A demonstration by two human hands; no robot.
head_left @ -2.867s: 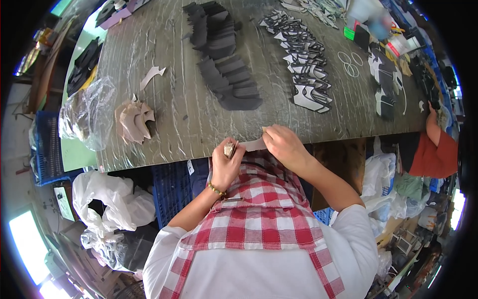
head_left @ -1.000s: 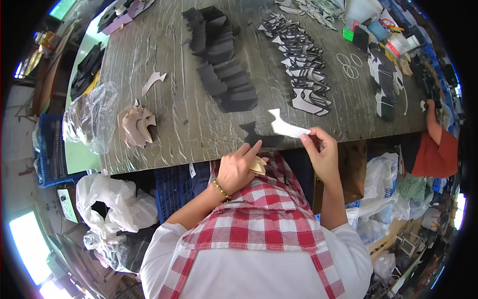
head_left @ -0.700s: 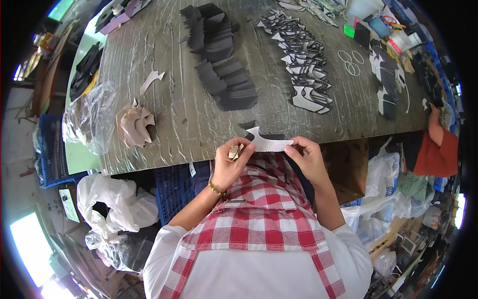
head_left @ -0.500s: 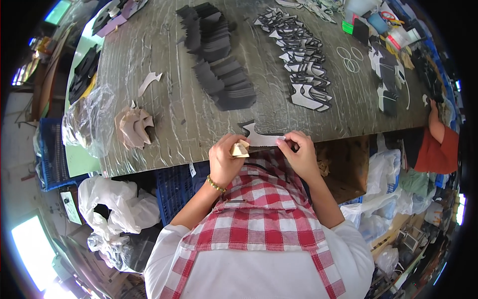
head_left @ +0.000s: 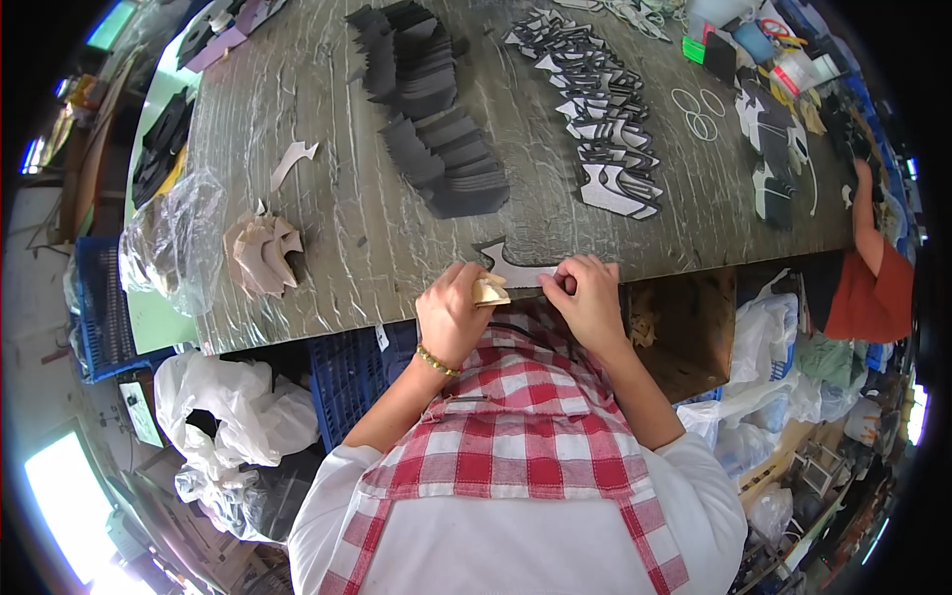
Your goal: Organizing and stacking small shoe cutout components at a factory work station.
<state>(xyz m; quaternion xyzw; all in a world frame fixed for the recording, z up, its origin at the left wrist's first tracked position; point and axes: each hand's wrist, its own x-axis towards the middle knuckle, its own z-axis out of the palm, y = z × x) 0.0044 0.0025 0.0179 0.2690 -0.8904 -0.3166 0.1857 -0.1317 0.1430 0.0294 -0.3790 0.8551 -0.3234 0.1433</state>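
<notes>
At the table's near edge lies a curved, light-grey cut piece point(head_left: 518, 275) with a black border and a pointed left end. My right hand point(head_left: 587, 302) pinches its right end between thumb and fingers. Folded cream slips, like peeled paper backing point(head_left: 491, 290), stick out of my closed left hand point(head_left: 451, 312), which rests against the piece's left part. Beyond my hands, black cut pieces point(head_left: 451, 164) stand in overlapping rows. To the right of them runs a row of grey-faced, black-edged pieces point(head_left: 607, 129) of similar shape.
A pile of tan curved scraps point(head_left: 263, 253) and one loose pale strip point(head_left: 294, 164) lie on the left. Pale rings point(head_left: 699, 114) and cluttered containers point(head_left: 793, 74) occupy the right. Another person's arm point(head_left: 866, 213) reaches in at far right. A cardboard box point(head_left: 684, 327) sits below the edge.
My right hand has shifted slightly left over the piece's right end, its fingers now closer together. My left hand has edged right with the cream slips. The other person's arm has shifted.
</notes>
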